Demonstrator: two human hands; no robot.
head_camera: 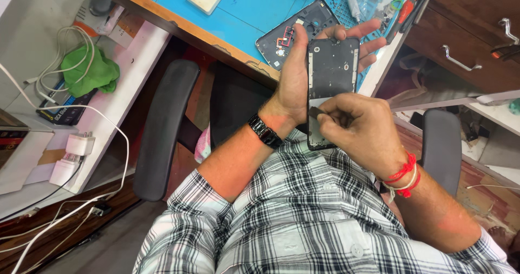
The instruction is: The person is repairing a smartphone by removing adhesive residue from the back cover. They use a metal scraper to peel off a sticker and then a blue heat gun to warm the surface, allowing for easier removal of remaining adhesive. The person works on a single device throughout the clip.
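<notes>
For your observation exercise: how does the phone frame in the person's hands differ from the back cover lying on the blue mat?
The phone frame is held upright in the left hand; the back cover lies flat, untouched. The right hand presses a small tool against the frame; nothing works on the cover. Both are dark, rectangular phone parts.

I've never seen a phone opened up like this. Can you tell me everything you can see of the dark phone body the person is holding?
The phone body is a flat, dark rectangular frame, matte and scuffed, with pale strips along its side edges. It is held roughly upright over the person's lap, in front of the desk edge. The left hand grips it from behind, fingers wrapping its far edge. The right hand covers its lower part, pressing a small thin tool against it.
</notes>
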